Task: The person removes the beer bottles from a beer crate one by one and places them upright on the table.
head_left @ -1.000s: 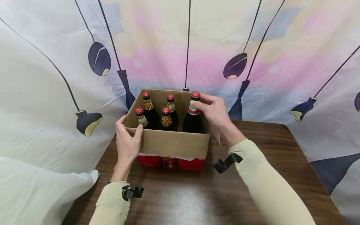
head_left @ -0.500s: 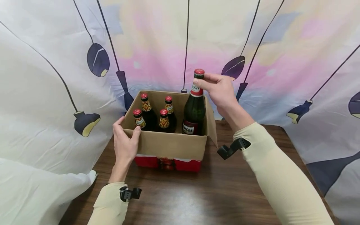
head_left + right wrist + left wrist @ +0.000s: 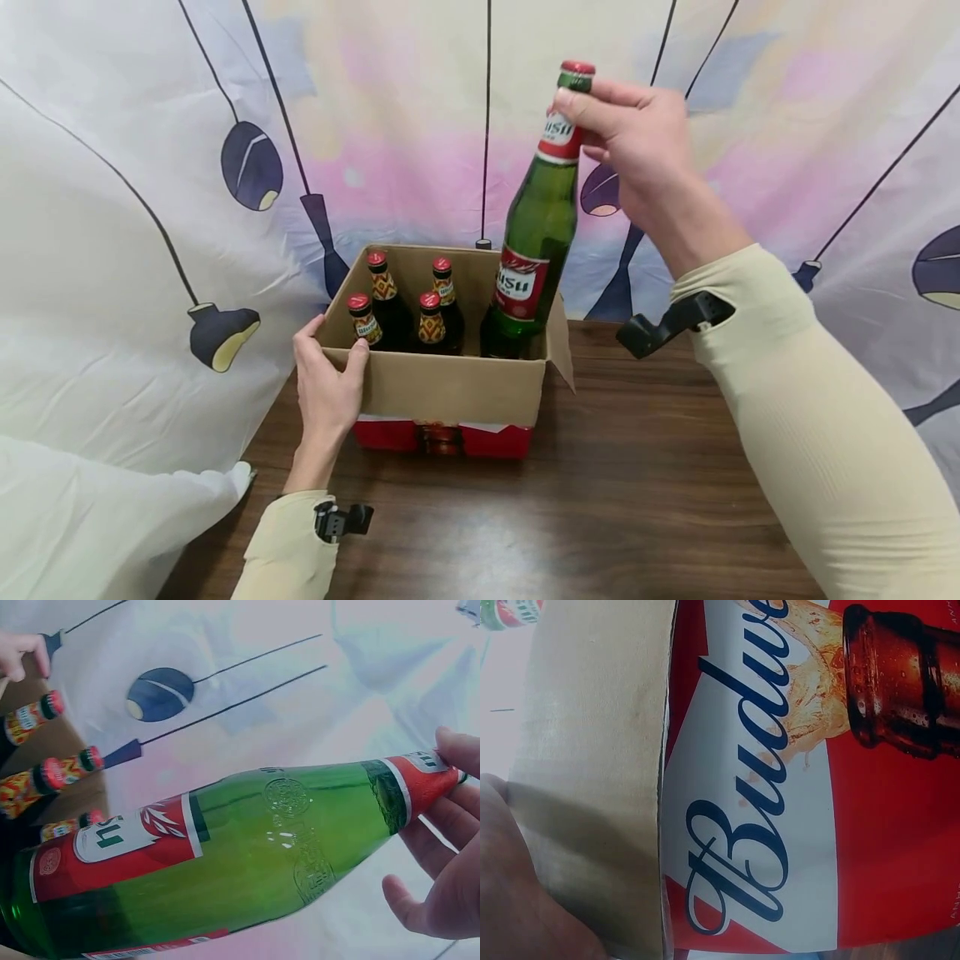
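My right hand [image 3: 648, 142] pinches the neck of a green beer bottle [image 3: 546, 204] with a red cap and red label. The bottle leans, its top to the right, its base still below the rim of the cardboard box [image 3: 450, 387]. My left hand [image 3: 327, 392] grips the box at its front left corner, thumb at the front flap's edge. Several dark bottles with red caps and patterned neck labels stand inside, among them a front left bottle [image 3: 366, 323]. In the left wrist view, a printed red and white box wall [image 3: 750, 795] shows beneath the tan flap [image 3: 592, 750].
The box stands on a dark wooden table [image 3: 600, 500]. A side flap [image 3: 561, 346] hangs outward on its right. Behind hangs a cloth [image 3: 420, 100] printed with lamps, and white fabric [image 3: 97, 517] bunches at the left edge.
My right hand has drawn the green bottle up and rightward, so its body and label now show above the box. The left hand has stayed at the box corner.
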### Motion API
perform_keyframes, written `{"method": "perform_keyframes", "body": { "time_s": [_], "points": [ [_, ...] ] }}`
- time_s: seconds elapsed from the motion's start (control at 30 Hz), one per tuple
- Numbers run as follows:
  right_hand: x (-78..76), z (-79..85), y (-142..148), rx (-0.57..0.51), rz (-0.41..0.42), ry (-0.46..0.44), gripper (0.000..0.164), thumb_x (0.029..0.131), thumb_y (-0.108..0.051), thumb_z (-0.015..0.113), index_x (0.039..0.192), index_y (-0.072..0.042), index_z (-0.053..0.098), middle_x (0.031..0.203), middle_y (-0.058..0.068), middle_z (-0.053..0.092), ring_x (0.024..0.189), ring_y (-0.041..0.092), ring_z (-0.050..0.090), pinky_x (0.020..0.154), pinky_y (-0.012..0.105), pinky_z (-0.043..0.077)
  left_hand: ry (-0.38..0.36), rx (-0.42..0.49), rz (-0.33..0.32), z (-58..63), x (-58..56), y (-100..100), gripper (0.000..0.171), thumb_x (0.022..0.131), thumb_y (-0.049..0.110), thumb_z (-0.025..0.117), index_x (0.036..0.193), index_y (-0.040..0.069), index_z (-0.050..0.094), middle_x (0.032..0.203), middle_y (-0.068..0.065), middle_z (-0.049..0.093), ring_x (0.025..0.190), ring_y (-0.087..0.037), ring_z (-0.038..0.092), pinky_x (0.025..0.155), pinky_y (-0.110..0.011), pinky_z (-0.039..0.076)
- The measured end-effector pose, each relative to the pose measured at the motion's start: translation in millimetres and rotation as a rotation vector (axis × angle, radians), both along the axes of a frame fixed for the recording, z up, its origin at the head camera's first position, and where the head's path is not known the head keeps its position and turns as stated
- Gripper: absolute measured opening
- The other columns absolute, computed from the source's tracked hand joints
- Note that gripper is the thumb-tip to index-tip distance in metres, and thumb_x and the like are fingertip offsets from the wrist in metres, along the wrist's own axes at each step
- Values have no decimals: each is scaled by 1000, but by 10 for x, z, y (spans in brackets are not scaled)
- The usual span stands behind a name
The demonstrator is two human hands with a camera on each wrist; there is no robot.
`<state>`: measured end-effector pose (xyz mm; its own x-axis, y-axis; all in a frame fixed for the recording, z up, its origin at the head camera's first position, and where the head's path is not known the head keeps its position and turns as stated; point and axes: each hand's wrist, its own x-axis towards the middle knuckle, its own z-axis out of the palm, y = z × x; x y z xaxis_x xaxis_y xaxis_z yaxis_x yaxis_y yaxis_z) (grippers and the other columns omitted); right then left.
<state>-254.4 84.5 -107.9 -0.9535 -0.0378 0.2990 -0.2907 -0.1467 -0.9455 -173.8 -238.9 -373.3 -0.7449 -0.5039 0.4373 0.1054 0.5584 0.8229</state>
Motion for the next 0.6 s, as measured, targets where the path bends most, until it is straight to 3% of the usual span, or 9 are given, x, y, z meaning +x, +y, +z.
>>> {"method": "perform_keyframes", "body": {
  "time_s": [0.17, 0.3, 0.47, 0.6],
  "points": [
    [-32, 141, 120, -48, -5, 56, 28, 91, -17, 83, 117, -7, 81, 102, 4, 80, 100, 19, 69, 106, 37, 39, -5, 9, 8, -4, -5, -30, 70, 97, 35, 64, 157, 11, 37, 156, -20, 45, 135, -41, 50, 107, -59, 40],
    [-63, 165, 236, -49, -34, 55, 30, 91, -17, 84, 118, -7, 81, 103, 3, 80, 100, 18, 67, 105, 36, 39, -10, 13, 14, -14, 25, -66, 69, 97, 34, 64, 156, 10, 37, 155, -21, 45, 134, -41, 51, 107, -58, 39],
    [-144, 54, 376, -13, -75, -26, 33, 86, -17, 88, 118, -9, 82, 102, 0, 79, 95, 14, 69, 98, 30, 43, 6, 12, 20, -5, 53, -108, 69, 97, 32, 64, 156, 9, 37, 153, -23, 46, 132, -42, 51, 106, -58, 39],
    [-247, -164, 463, 85, -137, -99, 38, 85, -21, 90, 121, -14, 81, 114, -4, 75, 103, 10, 62, 93, 28, 43, 17, 9, 18, 27, 40, -131, 69, 97, 32, 64, 156, 9, 37, 152, -23, 46, 131, -42, 51, 105, -58, 39]
  ]
}}
